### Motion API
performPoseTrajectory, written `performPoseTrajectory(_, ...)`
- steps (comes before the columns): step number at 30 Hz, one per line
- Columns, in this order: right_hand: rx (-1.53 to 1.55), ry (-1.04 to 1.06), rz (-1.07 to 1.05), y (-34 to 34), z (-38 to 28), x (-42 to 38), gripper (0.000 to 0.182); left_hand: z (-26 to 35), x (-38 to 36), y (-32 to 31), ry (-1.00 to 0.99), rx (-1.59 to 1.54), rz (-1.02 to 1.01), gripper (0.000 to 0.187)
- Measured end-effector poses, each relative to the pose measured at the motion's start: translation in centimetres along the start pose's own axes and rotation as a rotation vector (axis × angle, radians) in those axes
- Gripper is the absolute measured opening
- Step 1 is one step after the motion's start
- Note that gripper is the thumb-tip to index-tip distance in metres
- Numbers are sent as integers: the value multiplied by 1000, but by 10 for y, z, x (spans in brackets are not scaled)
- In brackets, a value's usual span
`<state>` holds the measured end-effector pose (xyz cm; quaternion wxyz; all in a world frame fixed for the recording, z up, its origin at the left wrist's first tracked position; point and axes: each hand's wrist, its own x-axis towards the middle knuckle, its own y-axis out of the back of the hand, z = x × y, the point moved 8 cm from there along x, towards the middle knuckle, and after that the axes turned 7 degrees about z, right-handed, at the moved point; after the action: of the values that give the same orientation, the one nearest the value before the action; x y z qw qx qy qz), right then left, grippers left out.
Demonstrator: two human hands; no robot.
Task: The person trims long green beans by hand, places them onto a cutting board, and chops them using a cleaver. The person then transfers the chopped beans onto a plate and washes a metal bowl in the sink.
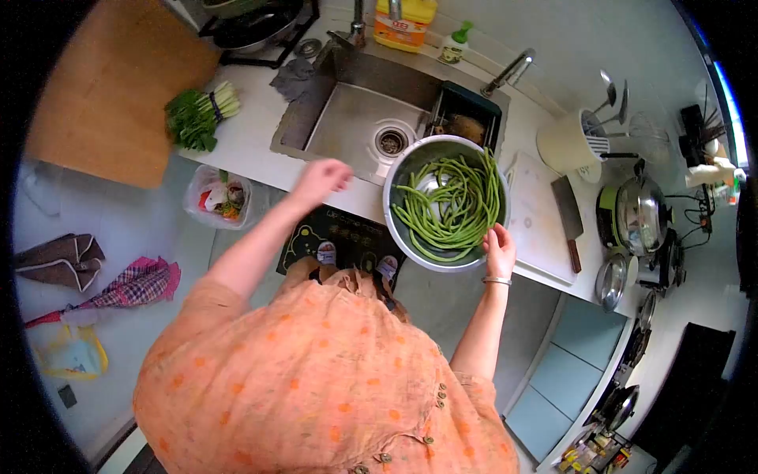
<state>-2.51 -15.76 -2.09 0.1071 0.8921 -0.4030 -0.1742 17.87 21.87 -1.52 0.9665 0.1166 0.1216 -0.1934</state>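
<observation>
My right hand is at the near right side of the metal bowl, fingers drawn together and closed on the rim, with the thumb side toward me. My left hand is off the bowl, hanging by the front edge of the worktop, its fingers loosely curled. I see nothing in it, though the underside is hidden, so I cannot tell how far those fingers are shut.

The long green beans lie coiled in a loose heap inside the bowl, a few of them riding up against the wall on the far right. The bowl sits at the near right corner of the sink, jutting past the worktop's front edge, with the cutting board just beside it on the right. The cleaver lies on that board, its handle toward me (no business of either hand at this moment).

I judge the step in hand to be steadying or shifting the bowl with the beans in it, rather than handling single beans. With one hand on an overhanging bowl, the next move calls for keeping that rim level; if the bowl is to be lifted, my left hand should take the opposite side first, or the heap could slide and tip it.
</observation>
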Motion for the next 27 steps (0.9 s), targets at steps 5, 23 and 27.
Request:
performPoseTrajectory(5,-317,225,131,32,-19,-6,37,56,-29,-193,-496,452,-469,24)
performPoseTrajectory(23,-119,-32,-210,21,70,32,18,62,11,-240,-474,999,-101,39)
performPoseTrajectory(27,-183,12,-190,23,58,29,22,65,5,-239,-436,1253,30,55)
